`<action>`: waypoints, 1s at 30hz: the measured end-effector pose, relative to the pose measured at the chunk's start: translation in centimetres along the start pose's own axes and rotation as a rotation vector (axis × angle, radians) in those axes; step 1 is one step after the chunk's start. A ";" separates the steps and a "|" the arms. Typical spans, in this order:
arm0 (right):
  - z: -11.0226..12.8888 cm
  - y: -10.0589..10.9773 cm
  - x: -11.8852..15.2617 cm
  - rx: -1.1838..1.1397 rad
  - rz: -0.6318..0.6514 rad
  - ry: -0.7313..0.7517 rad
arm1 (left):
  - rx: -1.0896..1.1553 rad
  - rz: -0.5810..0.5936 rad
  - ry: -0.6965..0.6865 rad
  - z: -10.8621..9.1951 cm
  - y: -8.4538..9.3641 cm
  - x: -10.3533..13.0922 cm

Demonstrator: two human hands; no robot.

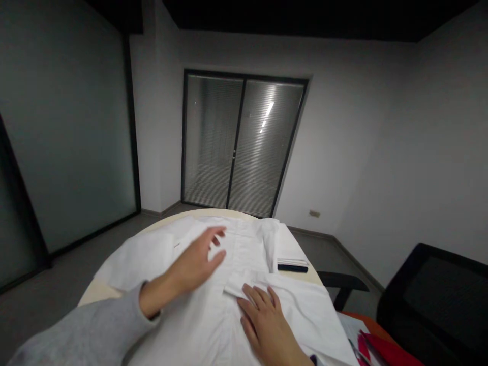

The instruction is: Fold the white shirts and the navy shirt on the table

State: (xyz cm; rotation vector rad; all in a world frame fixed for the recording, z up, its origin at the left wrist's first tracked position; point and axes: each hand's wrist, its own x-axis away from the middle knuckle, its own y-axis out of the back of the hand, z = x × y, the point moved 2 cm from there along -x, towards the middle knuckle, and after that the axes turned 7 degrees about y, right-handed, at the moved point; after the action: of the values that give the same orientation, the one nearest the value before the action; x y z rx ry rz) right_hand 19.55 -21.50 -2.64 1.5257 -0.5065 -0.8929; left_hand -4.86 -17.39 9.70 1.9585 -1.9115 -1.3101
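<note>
A white garment (206,310) lies spread over a round, pale table (95,292), its cloth wrinkled and reaching past the near part of the tabletop. Above its middle, my left hand (198,259) is raised with thumb and fingers apart and nothing between them. My right hand (265,317) rests on the right part of the garment, fingers spread on the cloth beside a folded edge. Folded white cloth (290,246) sits at the table's right side, with a dark, flat object (293,268) at its near edge.
On the right stands a black chair (438,300) with an armrest close to the table. Red and orange items (389,348) and papers lie low beside it. Beyond the table are a blinds-covered glass door (244,147) and a wall socket (314,213).
</note>
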 end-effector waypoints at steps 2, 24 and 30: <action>-0.6 0.5 1.1 0.134 -0.094 0.020 | -0.034 0.253 -0.011 0.1 -5.2 3.0; -12.1 0.6 15.8 -0.478 -0.696 -1.007 | 0.130 0.253 0.039 3.1 -11.3 5.2; -13.8 4.2 16.1 -0.658 -1.023 -0.952 | 0.241 0.014 0.058 1.5 -7.9 1.5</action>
State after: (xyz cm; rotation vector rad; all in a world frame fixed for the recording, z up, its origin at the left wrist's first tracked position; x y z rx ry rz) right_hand 40.82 -25.71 -2.92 0.5871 0.0049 -2.3373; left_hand 0.00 -16.37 3.17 2.0590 -2.1376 -1.0491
